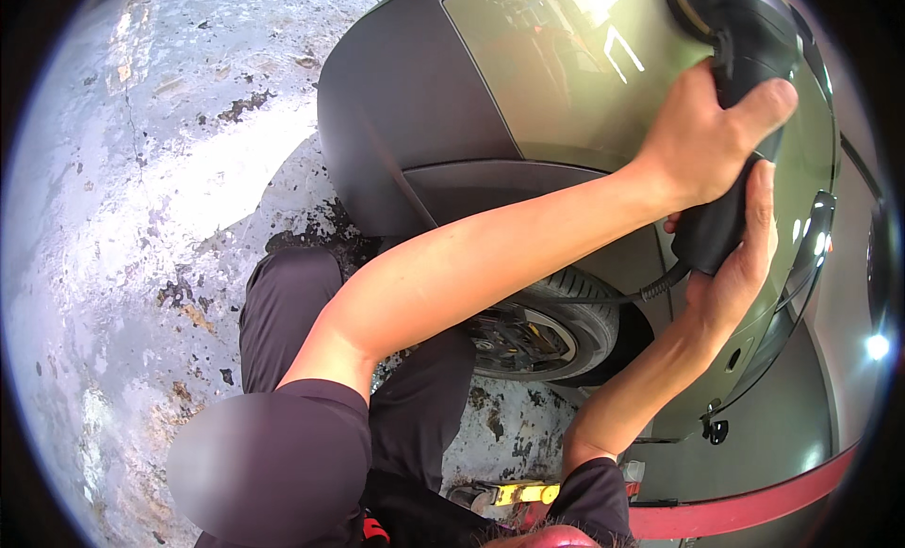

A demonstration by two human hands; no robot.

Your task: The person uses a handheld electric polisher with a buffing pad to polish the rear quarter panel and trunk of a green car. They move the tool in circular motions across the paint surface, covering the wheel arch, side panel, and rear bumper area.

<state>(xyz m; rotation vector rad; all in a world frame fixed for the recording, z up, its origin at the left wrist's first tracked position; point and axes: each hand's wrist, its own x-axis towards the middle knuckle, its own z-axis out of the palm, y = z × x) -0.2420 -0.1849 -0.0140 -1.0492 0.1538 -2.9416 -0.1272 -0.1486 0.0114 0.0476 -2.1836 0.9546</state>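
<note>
A black corded polisher (724, 213) slants across the upper right, its round head up against the glossy olive-green car (566, 86). Fingers of my left hand (702, 138) wrap round its neck, just behind the head, with the thumb across the top. Lower down, my right hand (740, 242) grips the rear of the body from beneath, close to where the cord (665, 282) comes out. That cord has a coiled sleeve and runs left past the wheel. The polisher's pad is partly cut off by the frame's edge.
Below my arms is the car's wheel (537, 336) in its arch. Dark grey trim (396, 96) covers the car's lower edge on the left. A yellow object (526, 492) lies on the worn grey floor (141, 218). A red bar (745, 510) crosses at lower right.
</note>
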